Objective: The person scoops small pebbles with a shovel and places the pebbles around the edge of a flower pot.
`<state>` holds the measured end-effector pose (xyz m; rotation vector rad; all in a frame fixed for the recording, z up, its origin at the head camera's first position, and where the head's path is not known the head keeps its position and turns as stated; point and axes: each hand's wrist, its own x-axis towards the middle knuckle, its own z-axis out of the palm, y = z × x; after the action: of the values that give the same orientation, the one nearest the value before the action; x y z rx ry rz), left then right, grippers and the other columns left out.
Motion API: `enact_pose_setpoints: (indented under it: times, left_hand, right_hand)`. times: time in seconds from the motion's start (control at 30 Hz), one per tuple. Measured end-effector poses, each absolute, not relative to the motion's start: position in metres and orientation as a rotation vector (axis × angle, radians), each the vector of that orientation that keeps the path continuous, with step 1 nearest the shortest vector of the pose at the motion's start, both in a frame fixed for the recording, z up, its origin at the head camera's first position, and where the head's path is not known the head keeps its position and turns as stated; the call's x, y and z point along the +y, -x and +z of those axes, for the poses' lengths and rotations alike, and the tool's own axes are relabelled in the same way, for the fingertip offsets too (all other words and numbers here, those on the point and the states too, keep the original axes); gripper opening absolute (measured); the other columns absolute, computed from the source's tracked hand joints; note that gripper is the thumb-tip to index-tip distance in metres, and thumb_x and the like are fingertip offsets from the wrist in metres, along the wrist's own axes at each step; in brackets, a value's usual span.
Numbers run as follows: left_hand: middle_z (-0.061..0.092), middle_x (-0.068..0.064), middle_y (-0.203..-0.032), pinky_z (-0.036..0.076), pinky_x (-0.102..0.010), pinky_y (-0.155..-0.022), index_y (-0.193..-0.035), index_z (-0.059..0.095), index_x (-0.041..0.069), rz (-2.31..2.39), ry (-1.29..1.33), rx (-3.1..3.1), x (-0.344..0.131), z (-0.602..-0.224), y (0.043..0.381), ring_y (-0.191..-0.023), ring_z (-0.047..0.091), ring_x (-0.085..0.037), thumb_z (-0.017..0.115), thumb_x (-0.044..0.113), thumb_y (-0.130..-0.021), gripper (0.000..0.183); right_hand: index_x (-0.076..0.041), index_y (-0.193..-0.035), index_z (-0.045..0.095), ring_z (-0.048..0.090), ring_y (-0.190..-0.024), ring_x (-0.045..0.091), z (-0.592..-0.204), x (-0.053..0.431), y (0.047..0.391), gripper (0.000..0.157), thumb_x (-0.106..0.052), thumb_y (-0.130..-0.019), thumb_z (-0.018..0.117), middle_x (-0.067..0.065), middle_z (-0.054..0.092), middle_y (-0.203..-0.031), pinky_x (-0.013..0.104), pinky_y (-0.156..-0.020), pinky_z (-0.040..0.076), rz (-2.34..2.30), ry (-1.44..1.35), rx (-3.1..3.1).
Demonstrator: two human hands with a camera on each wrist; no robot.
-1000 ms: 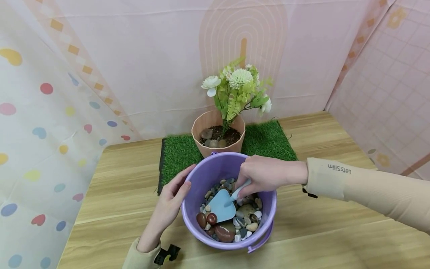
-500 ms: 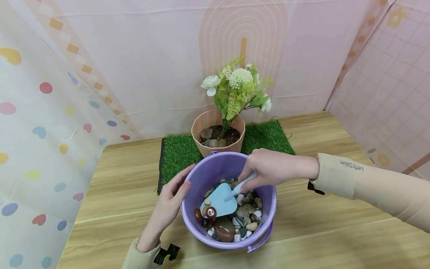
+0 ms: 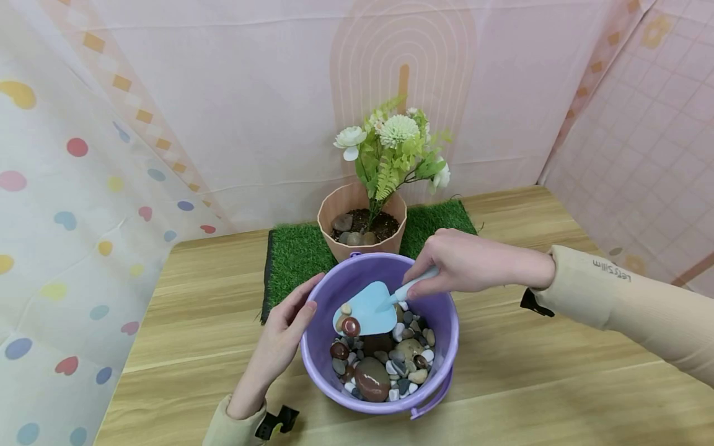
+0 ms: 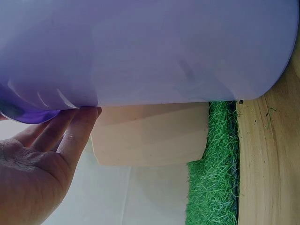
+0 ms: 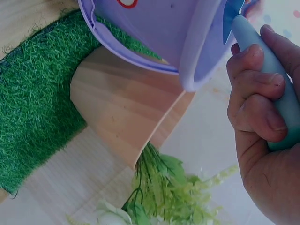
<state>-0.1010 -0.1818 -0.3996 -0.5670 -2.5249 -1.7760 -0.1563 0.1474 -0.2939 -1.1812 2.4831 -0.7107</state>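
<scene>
My right hand (image 3: 454, 260) grips the handle of a light-blue hand trowel (image 3: 365, 303), its fingers curled round the handle (image 5: 269, 61) in the right wrist view. On the trowel's blade lie a shiny red-brown stone (image 3: 350, 326), a pale pebble (image 3: 346, 308) and a tan pebble partly behind them. The blade is inside a purple bucket (image 3: 449, 371), above a layer of mixed stones (image 3: 372, 379). My left hand (image 3: 284, 331) rests against the bucket's left side, thumb at the rim. In the left wrist view its fingers (image 4: 77, 126) lie fairly straight against the outer wall.
Behind the bucket stands a peach flowerpot (image 3: 329, 214) with soil, stones and white-and-green flowers (image 3: 396, 139). It sits on a green artificial grass mat (image 3: 298, 254). The wooden table (image 3: 184, 297) reaches a patterned cloth backdrop. The bucket's handle (image 3: 435, 399) hangs at its front right.
The trowel has risen off the stones with a few stones on its blade. My right hand has moved up and to the right. The left hand and the bucket have stayed put.
</scene>
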Motion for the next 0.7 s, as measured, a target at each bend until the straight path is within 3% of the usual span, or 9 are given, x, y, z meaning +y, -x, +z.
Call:
enact_pose_setpoints:
  times: [0.07,0.27,0.47,0.7]
  left_hand:
    - [0.054,-0.026,-0.156,0.056,-0.016,-0.097,-0.155,0.050,0.003,-1.769,0.560,-2.528,-0.182,-0.399,0.101,-0.122,0.060,0.012,0.047,0.012,-0.111,0.045]
    - [0.054,-0.026,-0.156,0.055,-0.014,-0.098,-0.155,0.050,0.003,-1.765,0.552,-2.532,-0.181,-0.399,0.101,-0.121,0.060,0.011,0.047,0.012,-0.111,0.044]
    - [0.055,-0.024,-0.156,0.054,-0.014,-0.099,-0.155,0.050,0.005,-1.760,0.563,-2.537,-0.181,-0.399,0.101,-0.123,0.059,0.011,0.047,0.013,-0.112,0.045]
    - [0.055,-0.026,-0.155,0.055,-0.016,-0.098,-0.156,0.049,0.004,-1.773,0.566,-2.531,-0.182,-0.400,0.101,-0.121,0.061,0.010,0.047,0.012,-0.112,0.045]
  right_hand:
    - [-0.017,-0.114,0.084,0.029,-0.049,-0.001,-0.291,0.150,0.158,0.023,-0.030,-0.097,0.077,-0.002,0.078,-0.075,0.017,-0.050,0.030,-0.723,1.144,2.498]
    - [-0.017,-0.114,0.084,0.029,-0.048,0.002,-0.279,0.155,0.166,0.023,-0.031,-0.098,0.076,0.000,0.084,-0.097,0.020,-0.050,0.028,-0.731,1.076,2.571]
    - [-0.018,-0.112,0.084,0.028,-0.049,0.005,-0.272,0.158,0.180,0.021,-0.032,-0.098,0.076,-0.002,0.080,-0.083,0.021,-0.052,0.029,-0.726,0.985,2.651]
    - [-0.017,-0.109,0.085,0.036,-0.048,0.006,-0.268,0.160,0.197,0.020,-0.029,-0.098,0.076,-0.002,0.068,-0.066,0.021,-0.050,0.032,-0.734,0.877,2.728]
